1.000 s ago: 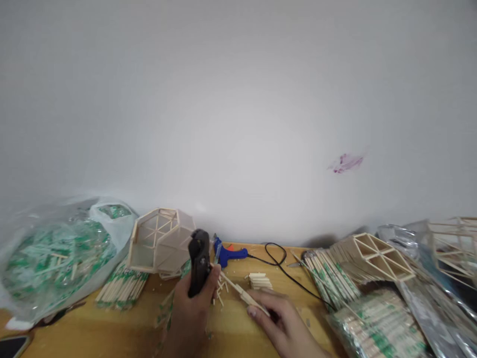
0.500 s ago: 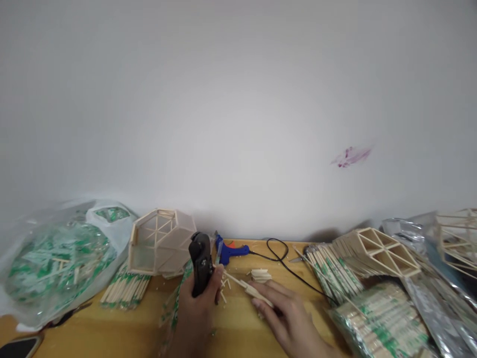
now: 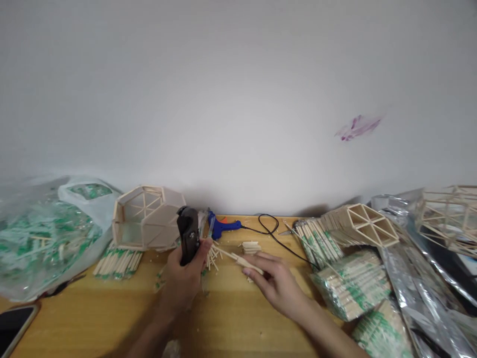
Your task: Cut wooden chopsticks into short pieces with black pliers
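My left hand [image 3: 188, 268] is wrapped round a black plier-like hand tool [image 3: 189, 233], held upright. Its jaws are too dark to make out. My right hand [image 3: 274, 278] grips a small bundle of pale wooden sticks [image 3: 250, 263] between thumb and fingers. One thin stick [image 3: 225, 252] reaches from this bundle to the thumb and fingertips of my left hand. Below and behind it, loose cut stick pieces [image 3: 212, 259] lie scattered on the wooden table [image 3: 231, 318]. A small pile of short sticks [image 3: 251, 247] sits just beyond my right fingers.
A blue glue gun [image 3: 223, 226] with a black cord [image 3: 286, 244] lies at the back. Hexagonal stick frames [image 3: 149, 216] stand left, others [image 3: 367, 224] right. Packs of wrapped chopsticks [image 3: 356, 283] lie right. A plastic bag [image 3: 82, 219] of wrappers and a phone [image 3: 17, 323] are left.
The view has shifted, so the table and things on it appear higher and slightly left. Both hands keep their grips on the black tool and the sticks.
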The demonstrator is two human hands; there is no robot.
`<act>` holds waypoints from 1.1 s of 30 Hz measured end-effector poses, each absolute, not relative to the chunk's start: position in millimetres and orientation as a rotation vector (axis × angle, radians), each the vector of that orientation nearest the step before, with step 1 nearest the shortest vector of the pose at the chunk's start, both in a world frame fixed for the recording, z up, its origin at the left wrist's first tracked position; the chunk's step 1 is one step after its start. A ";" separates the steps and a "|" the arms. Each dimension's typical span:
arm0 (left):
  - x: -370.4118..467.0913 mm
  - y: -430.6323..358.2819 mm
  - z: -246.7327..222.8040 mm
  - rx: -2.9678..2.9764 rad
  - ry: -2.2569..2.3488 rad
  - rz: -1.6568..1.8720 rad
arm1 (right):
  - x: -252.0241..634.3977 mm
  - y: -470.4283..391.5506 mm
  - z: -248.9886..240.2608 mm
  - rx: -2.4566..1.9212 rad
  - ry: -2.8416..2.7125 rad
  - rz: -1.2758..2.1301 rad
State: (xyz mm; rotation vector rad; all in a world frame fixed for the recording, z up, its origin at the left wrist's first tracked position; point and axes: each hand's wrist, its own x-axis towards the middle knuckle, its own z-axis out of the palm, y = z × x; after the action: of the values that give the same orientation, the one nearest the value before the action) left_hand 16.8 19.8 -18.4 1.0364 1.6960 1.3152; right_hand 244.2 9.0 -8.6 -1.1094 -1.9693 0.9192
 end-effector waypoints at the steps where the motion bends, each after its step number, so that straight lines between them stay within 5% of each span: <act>1: 17.3 20.1 -18.4 1.025 1.668 1.313 | 244.3 8.8 -8.9 -1.099 -1.972 0.907; 13: 10.8 21.5 -3.7 1.539 1.497 1.311 | 246.6 7.9 -6.3 -1.169 -1.841 0.895; 20: 6.1 27.0 0.4 2.050 1.611 0.971 | 250.5 10.6 -6.4 -1.172 -1.515 1.168; 33: 23.0 14.2 -0.7 2.233 1.320 0.677 | 251.2 10.7 -2.8 -1.088 -1.772 1.032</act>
State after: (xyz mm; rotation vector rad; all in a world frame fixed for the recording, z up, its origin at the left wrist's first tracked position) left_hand 23.0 14.2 -0.7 2.2333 1.3196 0.6770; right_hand 251.2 10.7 -2.8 -1.0878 -1.7717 1.0318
